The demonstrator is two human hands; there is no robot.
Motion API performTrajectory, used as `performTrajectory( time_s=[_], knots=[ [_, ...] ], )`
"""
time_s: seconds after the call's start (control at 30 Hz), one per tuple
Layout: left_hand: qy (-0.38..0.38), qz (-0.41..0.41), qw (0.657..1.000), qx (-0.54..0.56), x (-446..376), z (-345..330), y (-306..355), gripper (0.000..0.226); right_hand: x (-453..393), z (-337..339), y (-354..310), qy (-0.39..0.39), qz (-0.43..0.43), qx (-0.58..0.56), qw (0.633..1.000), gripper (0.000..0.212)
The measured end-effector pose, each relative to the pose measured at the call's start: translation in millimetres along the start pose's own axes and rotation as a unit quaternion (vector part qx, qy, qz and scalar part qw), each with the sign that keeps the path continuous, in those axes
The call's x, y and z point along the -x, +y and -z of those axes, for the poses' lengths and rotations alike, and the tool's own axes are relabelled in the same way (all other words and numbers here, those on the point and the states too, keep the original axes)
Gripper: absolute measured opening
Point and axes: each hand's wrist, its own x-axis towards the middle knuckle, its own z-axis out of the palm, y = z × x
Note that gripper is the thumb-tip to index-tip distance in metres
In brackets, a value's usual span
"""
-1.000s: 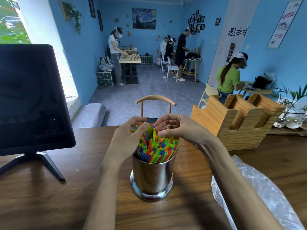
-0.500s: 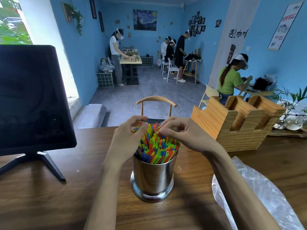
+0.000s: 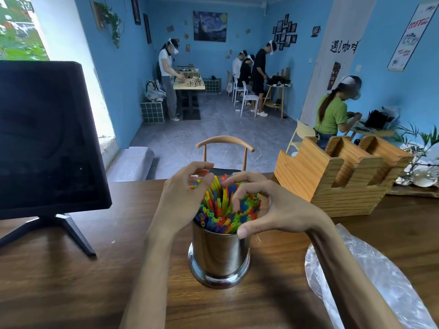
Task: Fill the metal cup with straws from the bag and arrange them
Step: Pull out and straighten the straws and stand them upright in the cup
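grip: left hand (image 3: pixel 183 200) and right hand (image 3: pixel 273 210) curl around straws (image 3: pixel 223 210) | straws upright in metal cup (image 3: pixel 219 255) beneath; left fingertips hidden | bag (image 3: pixel 370 281) right of grip, cut off | monitor (image 3: pixel 47 138) left; bare table (image 3: pixel 118 281) between

The straws (image 3: pixel 225 210) are seen in mixed green, yellow, red, orange and blue. The metal cup (image 3: pixel 219 256) is silver and mirror-bright, with brown reflected in its wall. The tabletop (image 3: pixel 59 286) is dark brown with a wood grain. The bag (image 3: pixel 370 281), at the tabletop's right edge, is clear with whitish glints. The monitor (image 3: pixel 45 136), by the left edge, is black on a black stand. The wooden holder (image 3: pixel 337 176), near the far right corner, is pale tan with a marked grain. The walls (image 3: pixel 403 86) are painted light blue.
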Motion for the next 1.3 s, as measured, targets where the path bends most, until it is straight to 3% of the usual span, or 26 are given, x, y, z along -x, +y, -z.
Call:
performTrajectory(
  time_s=[0.13, 0.57, 0.73, 0.9, 1.03, 1.13, 1.23, 1.3],
  knots=[
    [-0.003, 0.000, 1.000, -0.012, 0.1, -1.6, 0.0, 0.022, 1.5, 4.3, 2.1, -0.019, -0.010, -0.015, 1.000, 0.027],
    [-0.006, 0.003, 1.000, -0.013, 0.5, -0.2, 1.5, 0.022, -0.4, -3.1, 4.4, 0.045, 0.016, 0.033, 0.998, 0.012],
    [0.024, -0.048, 0.999, -0.004, 5.2, 3.0, 12.4, 0.021, -3.6, 3.0, -5.6, 0.109, 0.038, -0.048, 0.992, 0.011],
    [0.028, -0.138, 0.989, -0.042, 13.7, 5.8, 32.3, 0.022, -19.3, 17.4, -25.7, 0.270, 0.128, -0.136, 0.945, 0.007],
    [-0.012, -0.150, 0.985, -0.082, 16.6, 2.6, 38.0, 0.023, -31.5, 27.3, -33.4, 0.377, 0.168, -0.196, 0.889, 0.008],
    [-0.016, -0.144, 0.988, -0.053, 15.9, 2.0, 34.9, 0.016, -40.2, 29.8, -30.4, 0.435, 0.152, -0.280, 0.842, 0.009],
    [0.046, -0.114, 0.992, 0.043, 15.8, 5.8, 39.6, 0.017, -43.9, 27.8, -21.0, 0.454, 0.121, -0.350, 0.810, 0.011],
    [0.128, -0.085, 0.979, 0.133, 15.4, 9.9, 43.2, 0.021, -44.4, 24.9, -11.1, 0.441, 0.091, -0.361, 0.817, 0.013]
  ],
)
